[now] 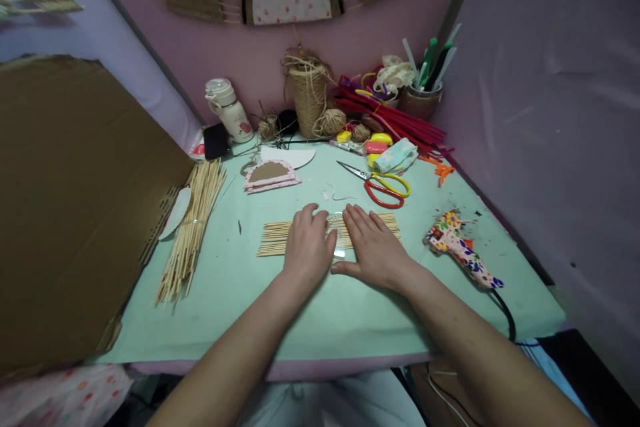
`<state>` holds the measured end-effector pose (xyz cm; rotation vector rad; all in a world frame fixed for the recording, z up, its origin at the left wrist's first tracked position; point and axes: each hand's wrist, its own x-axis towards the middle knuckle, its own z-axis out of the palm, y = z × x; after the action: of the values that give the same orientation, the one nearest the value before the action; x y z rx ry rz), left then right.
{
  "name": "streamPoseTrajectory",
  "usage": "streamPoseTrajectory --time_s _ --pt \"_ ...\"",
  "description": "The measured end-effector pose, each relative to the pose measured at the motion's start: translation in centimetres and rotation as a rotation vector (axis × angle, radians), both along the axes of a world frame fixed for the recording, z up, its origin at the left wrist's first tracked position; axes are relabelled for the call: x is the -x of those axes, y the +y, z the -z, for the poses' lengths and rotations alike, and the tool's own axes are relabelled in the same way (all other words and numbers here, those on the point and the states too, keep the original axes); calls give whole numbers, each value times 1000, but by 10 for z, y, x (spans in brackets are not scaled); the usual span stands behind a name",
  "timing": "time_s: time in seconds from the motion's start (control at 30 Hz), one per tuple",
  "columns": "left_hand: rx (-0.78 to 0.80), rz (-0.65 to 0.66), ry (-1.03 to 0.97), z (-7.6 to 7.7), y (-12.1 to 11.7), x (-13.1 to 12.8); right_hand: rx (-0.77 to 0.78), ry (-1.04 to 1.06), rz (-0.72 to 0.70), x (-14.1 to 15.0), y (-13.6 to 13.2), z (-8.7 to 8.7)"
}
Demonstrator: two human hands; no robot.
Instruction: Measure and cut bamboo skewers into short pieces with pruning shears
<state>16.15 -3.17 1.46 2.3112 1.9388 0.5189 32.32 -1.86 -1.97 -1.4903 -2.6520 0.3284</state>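
A row of thin wooden sticks (273,239) lies flat, side by side, in the middle of the table. Across its centre runs a strip of clear, shiny tape (340,248). My left hand (309,243) rests on the sticks left of the strip, fingers slightly bent and apart, its thumb beside the tape. On the right part of the row my right hand (373,247) lies flat, with the thumb stretched toward the left hand. Both palms cover part of the sticks. Beyond the hands are scissors (383,188) with one red and one yellow handle.
At left lies a bundle of sticks (187,240) beside a large cardboard sheet (75,213). A flower-patterned glue gun (463,250) with a black cord is at right. Behind stand a bottle (230,113), a twine spool (307,97) and a pen cup (420,101). A pink-edged half-round piece (271,175) lies nearer.
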Motion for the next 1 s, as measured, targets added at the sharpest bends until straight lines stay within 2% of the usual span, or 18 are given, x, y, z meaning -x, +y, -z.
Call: streamPoseTrajectory --time_s 0.1,0.17,0.33,0.8,1.0 --pt "21 298 -27 7 -1 8 -20 6 -1 -1 0 2" --pt "60 388 0 13 -1 12 -29 9 0 -1 -1 3" --pt "57 323 51 23 -4 13 -43 5 -9 0 -1 2" --pt "93 354 57 17 -3 15 29 -29 12 2 -1 -8" --pt "105 352 67 15 -3 15 12 -11 11 2 -1 -6"
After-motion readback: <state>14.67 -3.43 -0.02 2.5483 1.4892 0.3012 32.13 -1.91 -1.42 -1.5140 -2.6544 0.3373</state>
